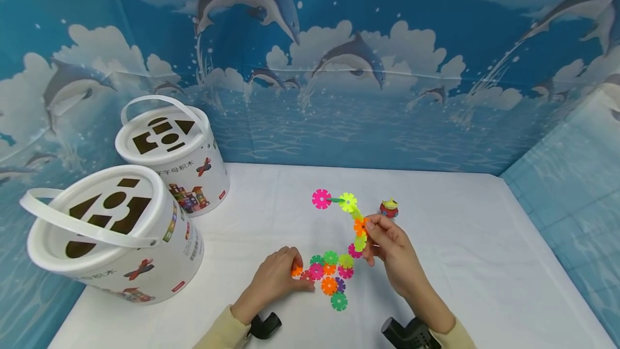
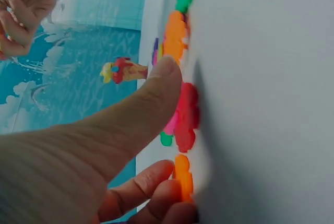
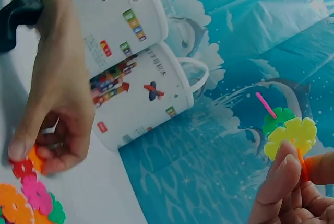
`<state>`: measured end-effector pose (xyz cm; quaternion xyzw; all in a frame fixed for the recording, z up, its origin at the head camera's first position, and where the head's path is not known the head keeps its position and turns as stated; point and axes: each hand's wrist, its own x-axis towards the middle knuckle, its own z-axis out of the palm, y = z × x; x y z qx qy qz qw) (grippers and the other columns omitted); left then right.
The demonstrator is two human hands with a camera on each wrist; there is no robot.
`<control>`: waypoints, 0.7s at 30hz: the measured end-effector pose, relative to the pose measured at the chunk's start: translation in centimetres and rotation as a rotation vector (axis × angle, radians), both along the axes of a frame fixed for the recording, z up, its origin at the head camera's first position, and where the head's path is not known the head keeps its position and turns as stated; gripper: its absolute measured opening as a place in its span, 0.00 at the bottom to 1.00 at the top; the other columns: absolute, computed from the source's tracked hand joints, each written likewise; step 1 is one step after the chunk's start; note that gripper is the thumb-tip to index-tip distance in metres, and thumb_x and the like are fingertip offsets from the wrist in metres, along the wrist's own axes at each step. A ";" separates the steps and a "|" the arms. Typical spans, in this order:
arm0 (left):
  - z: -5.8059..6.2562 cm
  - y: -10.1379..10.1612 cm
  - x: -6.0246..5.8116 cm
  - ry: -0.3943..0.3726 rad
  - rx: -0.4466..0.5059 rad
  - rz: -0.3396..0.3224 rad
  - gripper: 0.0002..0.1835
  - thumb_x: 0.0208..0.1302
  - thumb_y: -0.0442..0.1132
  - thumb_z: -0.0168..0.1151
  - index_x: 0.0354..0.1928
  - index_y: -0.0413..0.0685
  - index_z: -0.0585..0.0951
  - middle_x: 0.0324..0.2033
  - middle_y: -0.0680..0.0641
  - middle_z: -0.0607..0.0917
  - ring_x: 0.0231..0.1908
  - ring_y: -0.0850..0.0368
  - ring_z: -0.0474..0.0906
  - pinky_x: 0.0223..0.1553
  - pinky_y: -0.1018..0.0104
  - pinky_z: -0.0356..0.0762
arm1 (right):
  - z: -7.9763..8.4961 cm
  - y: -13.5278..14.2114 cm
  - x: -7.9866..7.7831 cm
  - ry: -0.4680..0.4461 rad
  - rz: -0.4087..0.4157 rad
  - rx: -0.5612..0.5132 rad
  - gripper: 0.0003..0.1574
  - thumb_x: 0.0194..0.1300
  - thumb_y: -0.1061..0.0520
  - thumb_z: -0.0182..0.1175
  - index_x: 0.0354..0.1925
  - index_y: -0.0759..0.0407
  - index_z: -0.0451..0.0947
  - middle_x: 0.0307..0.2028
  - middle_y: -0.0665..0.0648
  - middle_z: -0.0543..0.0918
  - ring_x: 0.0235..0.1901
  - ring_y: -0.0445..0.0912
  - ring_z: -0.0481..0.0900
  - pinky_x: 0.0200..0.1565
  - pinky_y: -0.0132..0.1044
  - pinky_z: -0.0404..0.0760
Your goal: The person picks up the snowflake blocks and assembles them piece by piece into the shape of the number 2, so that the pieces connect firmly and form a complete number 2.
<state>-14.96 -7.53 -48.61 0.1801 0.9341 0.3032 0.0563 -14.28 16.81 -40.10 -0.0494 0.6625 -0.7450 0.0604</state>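
Observation:
A branching chain of bright, notched plastic snowflake discs [image 1: 329, 285] is spread over the white table. In the head view my left hand [image 1: 276, 276] is at its left end. Its fingers curl round an orange disc [image 2: 183, 178], while the thumb reaches along a red disc [image 2: 187, 117]. My right hand [image 1: 394, 252] pinches another orange disc [image 1: 359, 226] between thumb and fingers, in the arm of linked discs on the right. Beyond that grip come a yellow disc [image 3: 291, 136], a green disc [image 3: 277, 119] and a pink disc [image 1: 322, 199].
Two white lidded buckets [image 1: 186, 255] with shape cut-outs and handles stand on the left. Behind the right hand is a small red and yellow toy figure [image 1: 389, 208]. A blue dolphin-print cloth [image 1: 339, 123] hangs along the table's back edge.

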 end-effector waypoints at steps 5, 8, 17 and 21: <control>-0.7 -0.3 -0.4 0.001 0.009 0.010 0.24 0.44 0.53 0.77 0.33 0.49 0.74 0.25 0.54 0.69 0.23 0.60 0.64 0.25 0.70 0.65 | 0.4 0.8 0.1 -0.051 0.196 -0.269 0.10 0.76 0.56 0.43 0.42 0.58 0.71 0.29 0.51 0.75 0.17 0.40 0.74 0.23 0.27 0.73; -0.8 -0.4 -0.5 0.004 0.034 0.031 0.23 0.46 0.49 0.76 0.37 0.47 0.74 0.27 0.53 0.68 0.24 0.60 0.65 0.25 0.69 0.66 | 0.5 1.1 0.1 -0.085 0.307 -0.405 0.13 0.77 0.57 0.39 0.43 0.57 0.71 0.30 0.51 0.78 0.18 0.39 0.76 0.24 0.27 0.74; -0.8 -0.6 -0.7 -0.026 0.115 0.076 0.22 0.50 0.39 0.75 0.43 0.39 0.76 0.33 0.48 0.66 0.25 0.57 0.65 0.28 0.67 0.68 | 0.7 1.6 0.3 -0.158 0.424 -0.593 0.21 0.78 0.58 0.34 0.47 0.56 0.75 0.36 0.53 0.79 0.25 0.41 0.76 0.28 0.28 0.74; -0.8 -0.7 -0.7 -0.025 0.114 0.047 0.17 0.51 0.37 0.73 0.39 0.41 0.76 0.32 0.49 0.65 0.24 0.58 0.64 0.26 0.68 0.67 | 0.7 1.7 0.4 -0.181 0.433 -0.637 0.22 0.78 0.58 0.34 0.48 0.56 0.77 0.39 0.54 0.80 0.26 0.42 0.76 0.29 0.28 0.75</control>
